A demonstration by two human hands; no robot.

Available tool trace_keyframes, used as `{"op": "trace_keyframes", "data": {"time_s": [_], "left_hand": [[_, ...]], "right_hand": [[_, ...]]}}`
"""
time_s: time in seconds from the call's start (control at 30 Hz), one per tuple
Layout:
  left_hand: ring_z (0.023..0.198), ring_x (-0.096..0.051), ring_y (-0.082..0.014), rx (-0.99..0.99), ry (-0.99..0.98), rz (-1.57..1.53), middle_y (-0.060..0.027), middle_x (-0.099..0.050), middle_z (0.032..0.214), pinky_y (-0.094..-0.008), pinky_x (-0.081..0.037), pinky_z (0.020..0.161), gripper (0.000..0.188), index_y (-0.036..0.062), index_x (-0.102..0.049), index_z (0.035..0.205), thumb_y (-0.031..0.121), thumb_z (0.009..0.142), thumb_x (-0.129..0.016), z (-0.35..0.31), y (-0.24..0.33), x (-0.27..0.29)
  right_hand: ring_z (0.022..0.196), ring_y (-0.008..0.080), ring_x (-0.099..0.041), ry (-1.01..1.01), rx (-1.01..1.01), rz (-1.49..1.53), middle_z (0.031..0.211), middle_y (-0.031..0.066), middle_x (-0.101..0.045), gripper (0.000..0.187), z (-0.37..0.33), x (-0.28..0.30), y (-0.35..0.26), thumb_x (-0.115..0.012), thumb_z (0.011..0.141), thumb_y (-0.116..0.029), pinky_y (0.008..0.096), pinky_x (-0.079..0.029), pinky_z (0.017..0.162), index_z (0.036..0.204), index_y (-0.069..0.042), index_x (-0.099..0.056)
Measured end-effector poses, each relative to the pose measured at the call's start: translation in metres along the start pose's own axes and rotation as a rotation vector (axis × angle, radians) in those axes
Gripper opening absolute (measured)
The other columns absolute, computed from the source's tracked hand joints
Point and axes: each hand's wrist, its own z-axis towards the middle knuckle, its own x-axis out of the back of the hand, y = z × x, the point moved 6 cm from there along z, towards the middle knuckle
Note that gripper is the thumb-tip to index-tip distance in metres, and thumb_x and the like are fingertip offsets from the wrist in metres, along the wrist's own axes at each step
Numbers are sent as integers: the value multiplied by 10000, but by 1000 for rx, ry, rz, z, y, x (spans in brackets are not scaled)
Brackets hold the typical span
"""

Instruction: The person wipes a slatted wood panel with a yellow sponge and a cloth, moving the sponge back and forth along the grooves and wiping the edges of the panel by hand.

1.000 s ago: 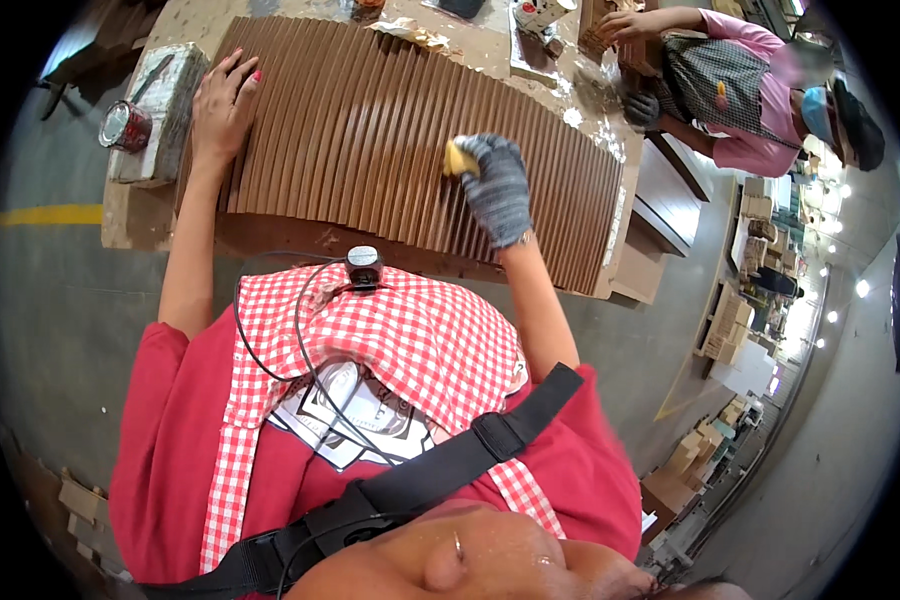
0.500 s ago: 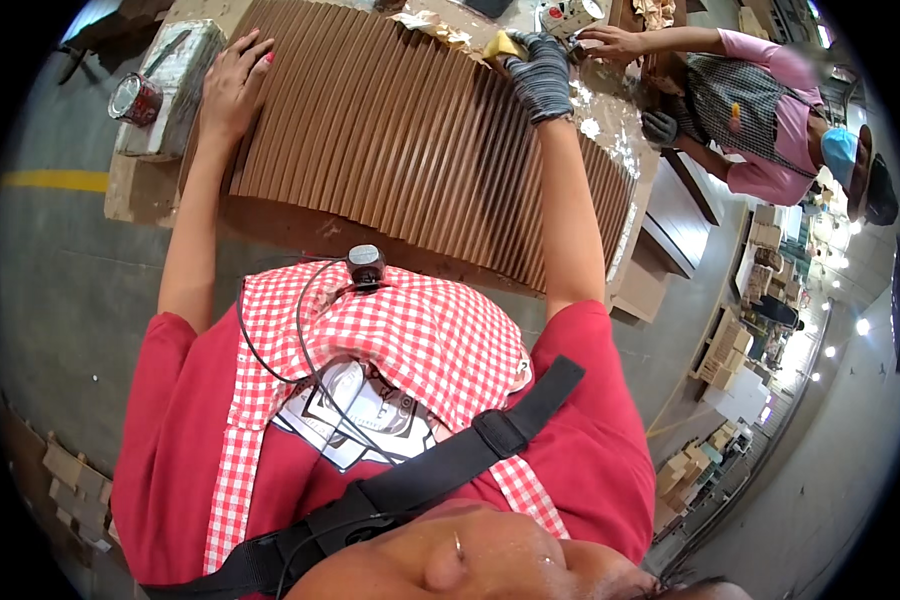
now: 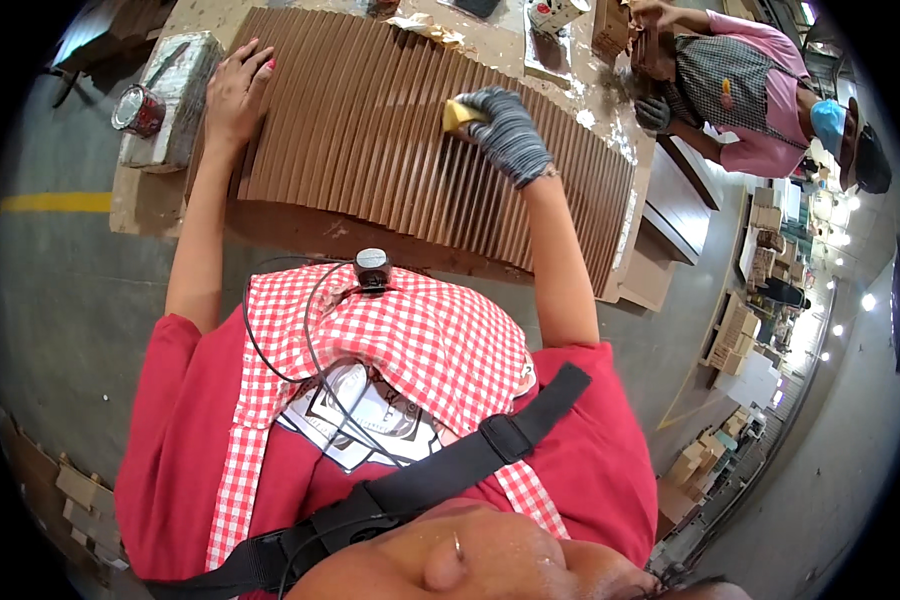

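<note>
A wide brown ribbed panel lies in front of me. My right hand, in a grey striped knit glove, is closed round a yellow sponge that touches the ribs right of the middle. Darker, wet-looking streaks run along the ribs near it. My left hand is bare and rests with fingers stretched out on the panel's left end. Nothing shows in its grasp.
Left of the panel, an open can stands by a whitish block with a flat tool on it. Another can stands at the far side of the paint-spotted table. A co-worker handles a brown piece at the right.
My right hand has moved from the panel's far edge back toward me and left onto the ribs, sponge in hand. The co-worker's hand has drawn away from the can. My left hand stays put.
</note>
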Motion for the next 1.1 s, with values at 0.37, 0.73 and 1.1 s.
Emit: {"op": "trace_keyframes", "data": {"time_s": [0.37,0.73,1.1], "left_hand": [[1284,-417,-260,15,-22,-19,-44,-477,1398,-425,-280,1069,481,183,-596,1264,484,973,-359,9,7,-12],[1290,-405,-273,67,-82,-11,-77,-471,1396,-433,-259,1084,487,143,-586,1265,461,969,-366,8,14,-22],[1307,-386,-282,53,-92,-21,-80,-458,1409,-437,-242,1099,495,162,-576,1280,482,967,-364,14,17,-30]], "right_hand": [[991,233,-596,315,-47,-147,1077,97,-643,366,58,8,42,-712,824,-219,360,-483,945,1170,-125,-642],[1015,258,-577,65,-30,-86,1073,96,-637,364,-124,-48,-21,-732,760,-80,359,-440,1002,1116,-111,-662],[1036,285,-560,345,67,282,1076,123,-620,405,-159,-35,-13,-736,747,-97,375,-446,960,1142,-81,-647]]}}
